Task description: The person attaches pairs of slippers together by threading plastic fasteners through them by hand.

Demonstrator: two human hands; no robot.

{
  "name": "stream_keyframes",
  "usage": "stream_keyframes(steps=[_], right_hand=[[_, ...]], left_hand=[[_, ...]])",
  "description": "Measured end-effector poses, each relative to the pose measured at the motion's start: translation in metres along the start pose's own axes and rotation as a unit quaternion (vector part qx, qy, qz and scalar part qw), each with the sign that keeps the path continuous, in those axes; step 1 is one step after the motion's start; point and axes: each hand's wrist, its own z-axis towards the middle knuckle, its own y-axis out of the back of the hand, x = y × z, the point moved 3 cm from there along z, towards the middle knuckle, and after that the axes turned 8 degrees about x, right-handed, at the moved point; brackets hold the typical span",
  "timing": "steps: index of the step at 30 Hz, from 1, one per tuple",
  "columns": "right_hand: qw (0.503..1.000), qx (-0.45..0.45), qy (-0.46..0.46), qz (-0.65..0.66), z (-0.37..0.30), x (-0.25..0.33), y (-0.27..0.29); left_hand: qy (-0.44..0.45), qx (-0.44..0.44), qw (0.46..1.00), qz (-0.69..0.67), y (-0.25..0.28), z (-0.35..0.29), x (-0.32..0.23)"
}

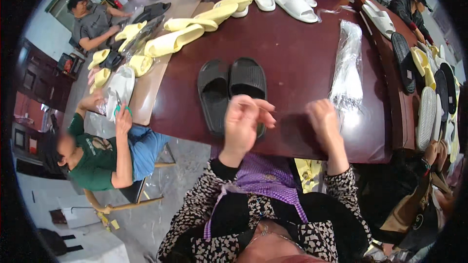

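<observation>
A pair of black slide slippers (213, 98) lies side by side on the dark red table, toes pointing away from me. My left hand (243, 122) is over the heel end of the right-hand slipper, thumb and forefinger pinched, the other fingers loosely bent. To the right, above the bare tabletop, my right hand (324, 121) is curled closed and slightly blurred. A faint thin strand seems to run between the two hands, too fine to make out well. Beyond my right hand lies a bundle of thin white plastic strands (348, 65) in clear wrapping.
Yellow slippers (174, 40) and white slippers (295, 8) line the table's far side. More slippers (426, 112) are piled along the right table. At left, a person in green (105, 158) holds scissors (118, 101) near a white slipper. Other people sit around the tables.
</observation>
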Motion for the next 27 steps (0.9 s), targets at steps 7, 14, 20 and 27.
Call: stream_keyframes(steps=[7,14,20,27], right_hand=[[0.988,0.054,-0.125,-0.078,-0.029,-0.079,0.000],[0.987,0.006,-0.138,0.087,0.008,-0.005,0.033],[0.969,-0.015,0.122,0.212,0.053,0.105,0.023],[0.912,0.065,0.136,0.381,0.065,0.132,0.000]], left_hand=[[-0.110,-0.104,0.988,0.032,0.052,-0.017,-0.064],[-0.177,-0.154,0.961,0.144,0.046,-0.026,-0.098],[-0.125,-0.067,0.972,0.188,0.005,-0.024,-0.070],[-0.113,-0.022,0.972,0.207,0.002,-0.030,-0.071]])
